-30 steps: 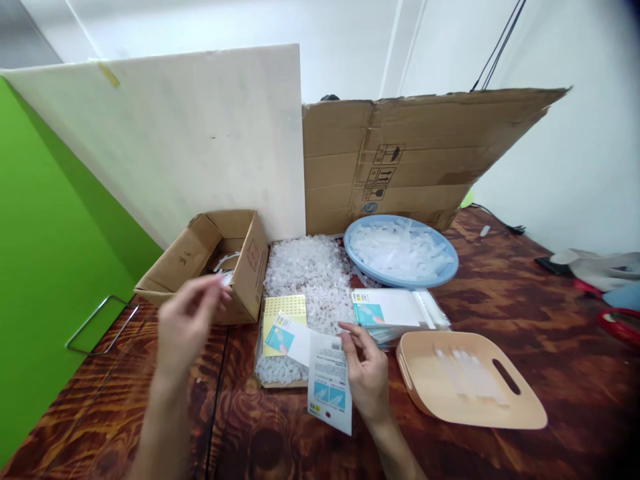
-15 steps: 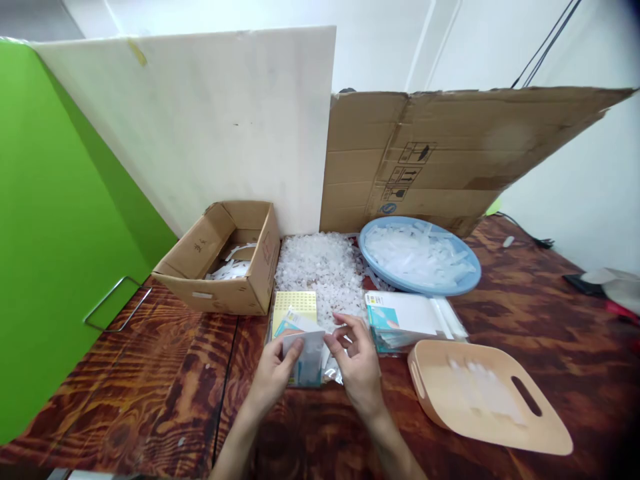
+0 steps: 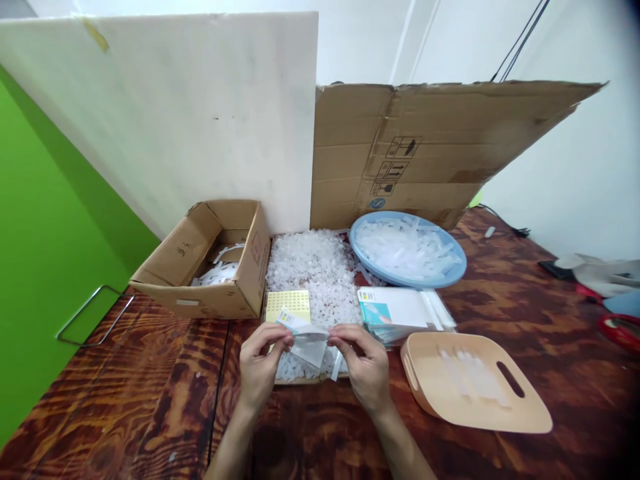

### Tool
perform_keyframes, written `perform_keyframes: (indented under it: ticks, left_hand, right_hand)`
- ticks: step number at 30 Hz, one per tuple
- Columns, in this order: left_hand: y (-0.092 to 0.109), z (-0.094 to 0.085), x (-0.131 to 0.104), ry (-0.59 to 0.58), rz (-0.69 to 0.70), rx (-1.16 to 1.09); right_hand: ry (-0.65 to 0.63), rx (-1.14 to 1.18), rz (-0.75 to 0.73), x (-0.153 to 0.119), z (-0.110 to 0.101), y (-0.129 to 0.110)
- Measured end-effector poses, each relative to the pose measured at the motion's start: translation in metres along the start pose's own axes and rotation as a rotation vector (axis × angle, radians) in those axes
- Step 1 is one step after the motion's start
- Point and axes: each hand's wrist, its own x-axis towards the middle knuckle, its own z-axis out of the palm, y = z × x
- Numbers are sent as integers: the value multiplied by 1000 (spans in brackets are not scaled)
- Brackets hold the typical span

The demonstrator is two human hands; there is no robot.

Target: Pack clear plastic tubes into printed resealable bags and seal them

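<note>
Between my two hands is a small clear plastic packet (image 3: 309, 352) with a white and teal printed card, raised over the heap of small translucent pieces (image 3: 313, 257). My left hand (image 3: 261, 360) pinches its left side between thumb and fingers. On the other side my right hand (image 3: 367, 363) is closed at the packet's upper right corner. A narrow whitish strip (image 3: 337, 367) shows just below the right fingertips; whether it is held, I cannot tell. Behind the packet lies a yellow sheet of small round stickers (image 3: 289, 303).
To the left stands an open cardboard box (image 3: 200, 303) with white pieces inside. A blue basin (image 3: 463, 270) of translucent strips is at the back right. Nearer are a stack of packaged cards (image 3: 400, 310) and a beige board-shaped tray (image 3: 525, 413) bearing several strips.
My right hand has closed on the packet's right side, and the packet is now stretched between both hands. The view has shifted, so the surroundings sit further left.
</note>
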Motion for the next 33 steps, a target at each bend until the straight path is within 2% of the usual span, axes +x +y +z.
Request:
perform_keyframes:
  ticks: [3, 6, 9, 13, 15, 18, 24, 28, 33]
  left_hand:
    - [-5, -4, -7, -30, 17, 48]
    - [-10, -7, -27, -90, -49, 71]
    - [-12, -8, -56, -121, -221, 92]
    - [-7, -4, -94, -108, -497, 44]
    - [-6, -3, -108, -78, -571, 36]
    - [-7, -4, -121, -44, -653, 60]
    - [-9, -7, -136, -89, -779, -8]
    - [-4, -4, -144, -55, -863, -112]
    - [0, -1, -149, -19, -914, -136]
  right_hand:
    - [-41, 44, 52, -9, -5, 4]
    - [-65, 42, 150, -26, -11, 9]
    - [-72, 91, 281, -54, -15, 15]
    - [-84, 368, 558, -99, -11, 23]
    - [-42, 460, 668, -118, -9, 27]
    - [7, 464, 751, -137, -10, 32]
    - [39, 307, 822, -146, -16, 31]
    - [59, 240, 846, -151, -14, 26]
    - [43, 215, 870, -153, -13, 25]
